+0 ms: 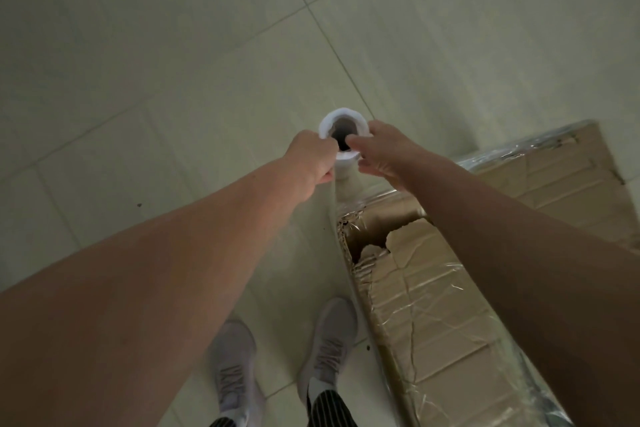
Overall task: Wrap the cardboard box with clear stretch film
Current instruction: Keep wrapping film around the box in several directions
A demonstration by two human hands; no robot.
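A white roll of clear stretch film (337, 120) stands on end in front of me, and I look down into its dark core. My left hand (313, 158) grips the roll's left rim with curled fingers. My right hand (382, 152) holds the right rim, thumb at the core's edge. A sheet of film (346, 218) runs from the roll down to the near corner of the cardboard box (450, 305) at the lower right. The box top is torn open near that corner, and film covers its sides.
Pale floor tiles (173, 80) spread to the left and ahead. My two feet in light sneakers (329, 350) stand just left of the box's long side. A bright ceiling-light reflection sits at the top left.
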